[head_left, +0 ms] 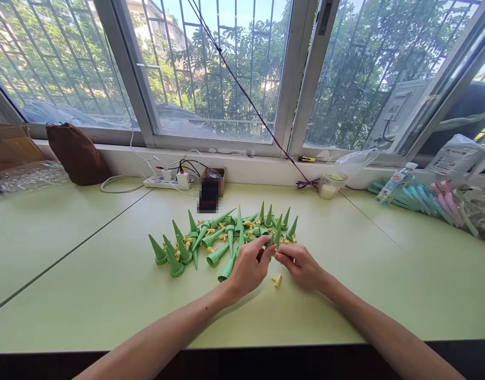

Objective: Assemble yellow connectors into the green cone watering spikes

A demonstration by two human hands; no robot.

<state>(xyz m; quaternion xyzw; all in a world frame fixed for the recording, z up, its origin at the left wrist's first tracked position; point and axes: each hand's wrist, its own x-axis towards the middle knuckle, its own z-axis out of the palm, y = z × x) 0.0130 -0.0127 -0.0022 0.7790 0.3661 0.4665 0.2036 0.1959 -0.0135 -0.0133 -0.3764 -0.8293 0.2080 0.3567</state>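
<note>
My left hand (251, 266) is closed around a green plastic spike (271, 241), a hollow cone with a wide collar; fingers cover much of it. Close against it, my right hand (301, 266) pinches a small yellow plastic fitting (276, 253), mostly hidden by the fingertips. The two hands nearly meet. Below them on the table lies a loose yellow fitting (277, 280) with a side branch. Just beyond and to the left spreads a pile of similar green spikes (230, 235), some upright and some lying down, mixed with yellow fittings (211, 249).
Along the back of the pale green table (108, 295) are a power strip (167, 183) with cables, a small box (221, 179) and a plastic cup (328, 187). A brown bag (76, 153) stands at left. A bottle (397, 183) lies at right by bagged items.
</note>
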